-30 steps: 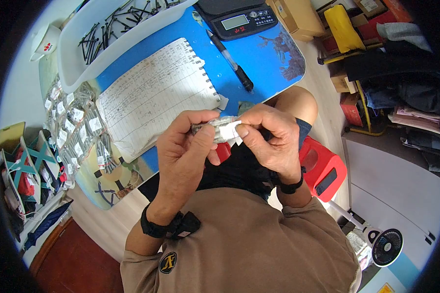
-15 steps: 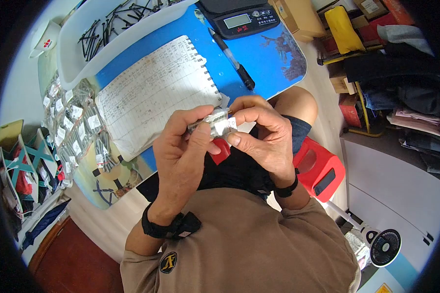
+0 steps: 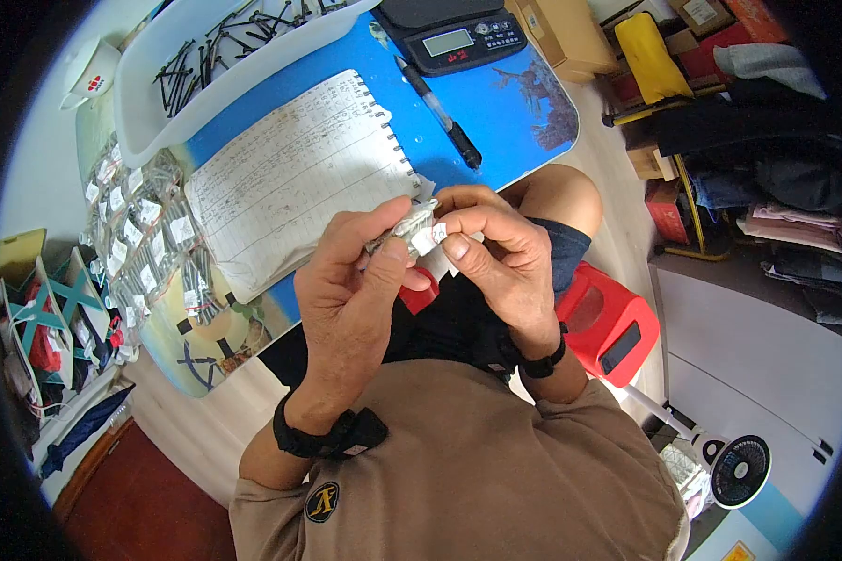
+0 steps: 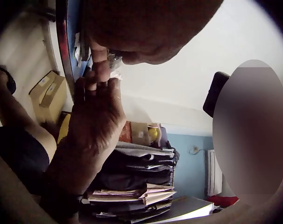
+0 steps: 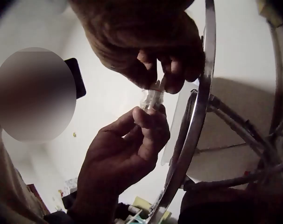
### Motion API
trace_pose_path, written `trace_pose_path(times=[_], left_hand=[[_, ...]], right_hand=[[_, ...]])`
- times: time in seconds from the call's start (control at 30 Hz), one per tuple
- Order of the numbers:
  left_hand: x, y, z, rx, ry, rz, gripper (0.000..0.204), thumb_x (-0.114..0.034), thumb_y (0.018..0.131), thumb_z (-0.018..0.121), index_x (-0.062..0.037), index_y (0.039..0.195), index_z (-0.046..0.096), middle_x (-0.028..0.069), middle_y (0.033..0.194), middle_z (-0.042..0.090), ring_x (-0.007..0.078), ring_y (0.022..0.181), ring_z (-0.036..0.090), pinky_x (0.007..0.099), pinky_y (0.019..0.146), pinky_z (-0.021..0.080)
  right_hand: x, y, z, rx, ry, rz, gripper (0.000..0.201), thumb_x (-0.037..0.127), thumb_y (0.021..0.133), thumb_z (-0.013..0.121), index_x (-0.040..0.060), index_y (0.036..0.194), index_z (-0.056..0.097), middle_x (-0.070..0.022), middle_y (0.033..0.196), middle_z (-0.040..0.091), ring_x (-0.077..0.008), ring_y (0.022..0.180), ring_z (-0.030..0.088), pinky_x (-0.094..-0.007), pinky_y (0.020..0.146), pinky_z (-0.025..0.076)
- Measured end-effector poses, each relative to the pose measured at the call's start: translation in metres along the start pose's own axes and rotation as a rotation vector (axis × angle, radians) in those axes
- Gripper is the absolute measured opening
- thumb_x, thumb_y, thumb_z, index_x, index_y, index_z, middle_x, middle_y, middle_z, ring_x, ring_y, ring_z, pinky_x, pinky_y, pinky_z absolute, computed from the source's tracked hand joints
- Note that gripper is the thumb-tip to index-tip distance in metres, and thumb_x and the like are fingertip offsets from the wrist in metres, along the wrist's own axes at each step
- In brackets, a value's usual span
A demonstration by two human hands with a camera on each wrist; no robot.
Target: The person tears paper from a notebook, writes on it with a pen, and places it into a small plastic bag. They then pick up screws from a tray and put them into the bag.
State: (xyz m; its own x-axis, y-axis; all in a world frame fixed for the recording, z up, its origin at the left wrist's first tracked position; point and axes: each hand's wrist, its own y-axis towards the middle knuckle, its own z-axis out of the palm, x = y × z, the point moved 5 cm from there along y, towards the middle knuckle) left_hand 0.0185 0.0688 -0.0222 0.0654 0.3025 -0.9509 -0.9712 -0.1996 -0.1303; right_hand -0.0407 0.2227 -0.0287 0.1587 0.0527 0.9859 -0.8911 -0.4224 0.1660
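Observation:
In the head view, my left hand [image 3: 346, 285] grips a small clear plastic bag [image 3: 410, 222] of shiny metal pieces between thumb and fingers. A white label [image 3: 427, 240] with a printed mark sits at the bag's right end, and my right hand [image 3: 507, 266] pinches its edge between thumb and forefinger. Both hands are raised over the lap, close to the table's edge. The right wrist view shows the bag [image 5: 152, 97] from another side, with fingertips at both its ends. From the left wrist, the bag is mostly hidden behind fingers.
An open spiral notebook [image 3: 299, 178] lies beyond the hands, a pen [image 3: 440, 114] to its right. Farther back are a digital scale [image 3: 451, 42] and a white tub [image 3: 145, 131] of black screws. Labelled bags [image 3: 145, 234] are heaped at left. A red stool [image 3: 617, 327] stands at right.
The bag has tilted, its far end turning upward, and more of the label shows. My right hand has shifted slightly left with its pinch; my left hand keeps its grip.

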Motion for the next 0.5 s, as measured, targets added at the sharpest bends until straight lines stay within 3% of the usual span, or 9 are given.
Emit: trace_pose_path(times=[0.1,0.4,0.5], left_hand=[[0.0009,-0.0009,0.0006,0.003,-0.017,0.014,0.030,-0.009,0.100,0.056,0.0046,0.127,0.062,0.0104,0.107,0.064,0.0136,0.088,0.066,0.0272,0.072,0.061],[0.0028,0.0012,0.0015,0.011,-0.050,-0.046,0.032,-0.009,0.101,0.054,0.0045,0.129,0.060,0.0102,0.109,0.065,0.0142,0.091,0.066,0.0275,0.074,0.060],[0.0008,0.0014,0.0004,0.008,-0.029,-0.019,0.032,-0.009,0.101,0.053,0.0044,0.129,0.061,0.0097,0.108,0.065,0.0140,0.090,0.066,0.0274,0.074,0.059]], right_hand=[[-0.0016,0.0011,-0.0015,-0.023,0.016,0.047,0.010,0.003,0.090,0.070,-0.0001,0.100,0.070,-0.0098,0.105,0.067,-0.0171,0.098,0.062,-0.0301,0.089,0.047],[-0.0073,0.0021,-0.0032,-0.118,0.067,-0.006,0.009,0.002,0.091,0.069,-0.0007,0.100,0.069,-0.0081,0.102,0.068,-0.0142,0.094,0.062,-0.0277,0.084,0.048],[-0.0093,0.0016,-0.0045,-0.127,0.075,0.070,0.008,0.002,0.093,0.068,-0.0008,0.101,0.068,-0.0044,0.097,0.068,-0.0112,0.089,0.061,-0.0255,0.080,0.049]])
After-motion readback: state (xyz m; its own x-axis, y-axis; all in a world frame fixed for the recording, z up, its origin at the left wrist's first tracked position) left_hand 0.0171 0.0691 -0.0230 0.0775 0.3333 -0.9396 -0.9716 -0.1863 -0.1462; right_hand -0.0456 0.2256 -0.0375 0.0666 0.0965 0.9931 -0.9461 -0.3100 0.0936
